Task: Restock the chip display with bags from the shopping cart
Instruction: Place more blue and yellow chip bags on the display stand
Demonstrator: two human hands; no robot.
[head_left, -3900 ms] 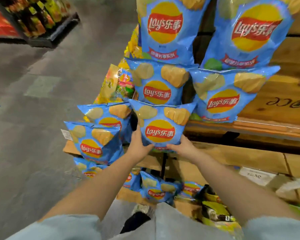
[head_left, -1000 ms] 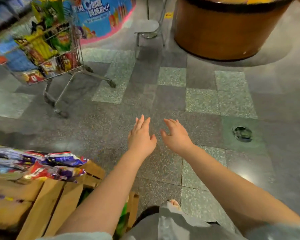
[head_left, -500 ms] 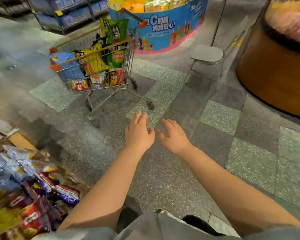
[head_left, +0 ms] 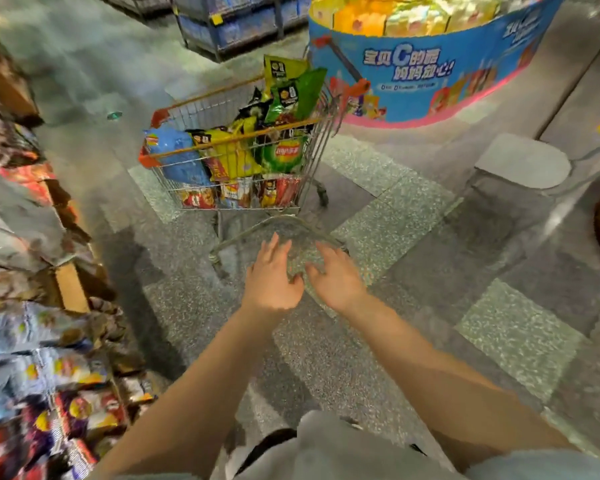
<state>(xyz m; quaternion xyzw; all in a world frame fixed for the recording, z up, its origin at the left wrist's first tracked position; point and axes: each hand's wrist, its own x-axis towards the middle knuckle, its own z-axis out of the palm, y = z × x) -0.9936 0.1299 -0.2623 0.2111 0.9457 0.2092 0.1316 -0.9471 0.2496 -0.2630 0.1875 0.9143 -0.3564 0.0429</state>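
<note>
Chip bags (head_left: 236,157) heaped in shopping cart (head_left: 312,161) ahead on floor; left hand (head_left: 272,280) and right hand (head_left: 336,280) open, empty, short of it; risk: tall green bags toppling if snagged.

A single wide-angle camera is riding on the person's head, looking forward and steeply down along both bare forearms to the tiled floor (head_left: 413,341). It is sitting close over the arms, facing the shopping cart (head_left: 243,161) a little ahead, with blurred shelving curving along the left edge
</note>
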